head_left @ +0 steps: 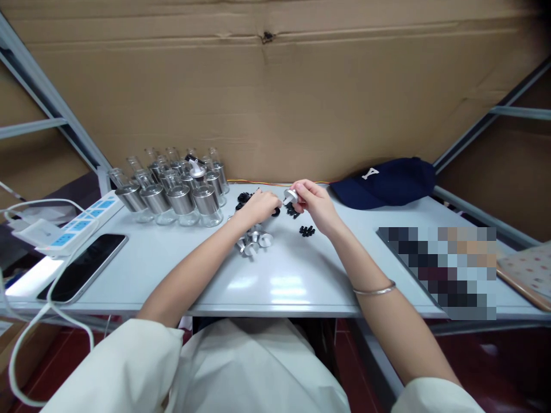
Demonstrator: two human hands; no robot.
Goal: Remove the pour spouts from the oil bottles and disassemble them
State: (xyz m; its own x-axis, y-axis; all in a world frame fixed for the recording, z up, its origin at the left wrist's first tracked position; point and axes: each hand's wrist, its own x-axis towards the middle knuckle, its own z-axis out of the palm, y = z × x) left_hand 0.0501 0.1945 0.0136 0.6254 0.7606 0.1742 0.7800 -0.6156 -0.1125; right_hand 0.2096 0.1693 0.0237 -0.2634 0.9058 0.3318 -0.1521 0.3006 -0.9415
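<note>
My right hand (316, 203) is closed, its fingers pinching a silver pourer cap (291, 197) above the middle of the table. My left hand (260, 207) reaches palm down beside it, fingers bent together at a black ring (276, 212); what they pinch, if anything, is hidden. Black rings and small parts (243, 198) lie partly behind the left hand. In front of that wrist is a small heap of silver pourer caps (252, 248). Small black pieces (307, 231) form one cluster, and more black pieces (293, 212) lie below the right hand.
Several glass bottles with steel sleeves (181, 201) stand at the left, one bearing a pourer (197, 168). A phone (86, 268), power strip (81, 223) and white cable are far left. At right are a navy cap (387, 183) and a blurred-out flat item (443, 269). Cardboard (275, 103) stands behind.
</note>
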